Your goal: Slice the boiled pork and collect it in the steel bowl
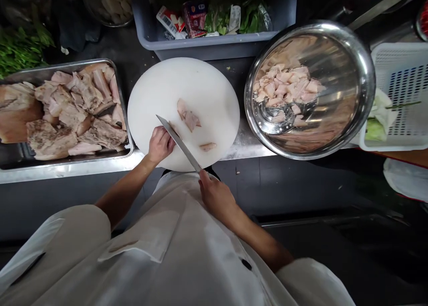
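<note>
My right hand [216, 194] is wrapped round the handle of a kitchen knife [185, 151]. The blade points up and left across a round white cutting board [214, 83]. Close against the blade, my left hand [161, 144] has its fingers curled down on a piece of cooked meat [174, 128]; the blade and fingers hide most of that piece. Just beyond the knife lie a few cut meat pieces [190, 119], and a thin meat strip [207, 146] sits nearer the board's right front.
A metal tray [122, 105] of large meat chunks stands at left. To the right is a steel bowl [347, 136] with diced meat, then a white basket [411, 141]. A grey bin [214, 52] with wrappers and greens borders the board's far side. Leafy greens [20, 52] lie far left.
</note>
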Demonstrator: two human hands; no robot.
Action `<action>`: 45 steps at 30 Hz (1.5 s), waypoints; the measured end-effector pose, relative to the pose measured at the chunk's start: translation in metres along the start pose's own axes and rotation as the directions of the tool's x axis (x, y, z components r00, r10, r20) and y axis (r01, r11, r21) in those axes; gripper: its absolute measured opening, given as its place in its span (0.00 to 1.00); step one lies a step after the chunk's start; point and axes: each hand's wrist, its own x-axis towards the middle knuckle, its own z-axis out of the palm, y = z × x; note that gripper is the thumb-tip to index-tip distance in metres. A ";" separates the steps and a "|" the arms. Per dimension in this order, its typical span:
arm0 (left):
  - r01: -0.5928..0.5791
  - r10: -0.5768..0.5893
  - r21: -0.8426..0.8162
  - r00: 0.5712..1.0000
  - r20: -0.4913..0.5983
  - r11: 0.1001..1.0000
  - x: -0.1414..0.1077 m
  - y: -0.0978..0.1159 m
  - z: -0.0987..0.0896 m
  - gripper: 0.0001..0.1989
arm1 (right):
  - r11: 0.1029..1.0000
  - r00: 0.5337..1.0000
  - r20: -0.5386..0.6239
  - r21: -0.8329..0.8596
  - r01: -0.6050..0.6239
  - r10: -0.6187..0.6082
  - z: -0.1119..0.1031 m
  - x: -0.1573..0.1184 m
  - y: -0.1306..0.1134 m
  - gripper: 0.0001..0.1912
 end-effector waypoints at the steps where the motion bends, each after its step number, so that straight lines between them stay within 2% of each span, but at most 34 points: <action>1: -0.016 0.016 0.013 1.000 -0.005 1.000 0.001 0.001 0.000 0.04 | 1.000 1.000 0.020 -0.007 -0.010 0.010 0.001 -0.003 0.002 0.18; 3: -0.025 0.025 0.024 1.000 0.001 0.999 0.002 0.002 -0.001 0.05 | 1.000 1.000 0.004 -0.018 0.009 -0.008 -0.003 0.007 0.000 0.19; 7: 0.025 -0.025 0.011 0.998 0.059 1.000 0.003 0.004 -0.004 0.06 | 0.996 0.988 -0.123 -0.012 0.088 -0.089 -0.013 0.039 -0.011 0.19; 9: 0.029 -0.030 0.009 0.999 0.043 1.000 0.003 0.005 -0.004 0.06 | 0.997 0.991 -0.105 -0.005 0.077 -0.078 -0.008 0.032 -0.007 0.18; 13: 0.012 -0.012 0.002 1.000 0.013 1.000 0.002 0.005 -0.003 0.05 | 1.000 1.000 0.008 -0.018 0.003 -0.003 0.004 0.012 0.003 0.16; 17: 0.051 -0.050 -0.020 0.997 0.063 0.998 0.003 0.006 -0.004 0.06 | 0.996 0.985 -0.149 -0.045 0.079 -0.085 -0.007 0.040 -0.009 0.19; 19: 0.055 -0.053 -0.030 0.996 0.068 0.998 0.004 0.006 -0.005 0.06 | 0.996 0.980 -0.178 -0.037 0.083 -0.088 -0.006 0.042 -0.010 0.19; 23: 0.056 -0.054 -0.043 0.997 0.057 0.997 0.004 0.007 -0.004 0.05 | 1.000 1.000 -0.021 0.004 -0.021 0.022 0.014 0.006 0.008 0.16; 25: 0.059 -0.056 -0.051 0.997 0.059 0.997 0.004 0.008 -0.004 0.05 | 0.999 0.999 0.006 0.006 -0.046 0.046 0.019 0.001 0.014 0.16; 29: 0.079 -0.075 -0.068 0.995 0.063 0.995 -0.001 0.009 -0.007 0.05 | 0.998 0.993 -0.106 0.032 0.052 -0.048 0.001 0.044 0.007 0.17; 31: 0.071 -0.068 -0.065 0.997 0.044 0.995 -0.003 0.008 -0.008 0.05 | 0.997 0.986 -0.153 0.039 0.073 -0.066 -0.010 0.055 0.004 0.17; 33: 0.035 -0.035 -0.058 0.999 0.002 0.998 -0.006 0.007 -0.008 0.05 | 0.999 0.989 -0.142 0.009 0.046 -0.044 -0.012 0.041 0.004 0.18; 36: -0.032 0.030 -0.027 0.998 -0.058 0.999 -0.008 0.002 -0.004 0.04 | 0.997 0.998 -0.057 -0.073 -0.014 0.010 -0.003 -0.004 0.005 0.19; 38: -0.058 0.058 0.003 0.996 -0.067 0.998 -0.009 -0.001 -0.001 0.04 | 0.995 1.000 -0.005 -0.100 -0.029 0.028 0.001 -0.021 0.002 0.19; 40: -0.049 0.049 0.015 0.998 -0.048 0.999 -0.010 -0.004 0.001 0.05 | 0.995 1.000 0.001 -0.099 -0.016 0.016 -0.001 -0.015 -0.005 0.19; 43: 0.028 -0.028 -0.015 1.000 0.005 0.999 -0.012 -0.007 0.002 0.06 | 0.996 0.996 -0.074 -0.077 0.043 -0.048 -0.007 0.008 -0.012 0.19; 45: 0.070 -0.069 -0.046 0.997 0.026 0.996 -0.013 -0.007 0.002 0.08 | 0.996 0.994 -0.095 -0.067 0.052 -0.059 -0.007 0.011 -0.009 0.19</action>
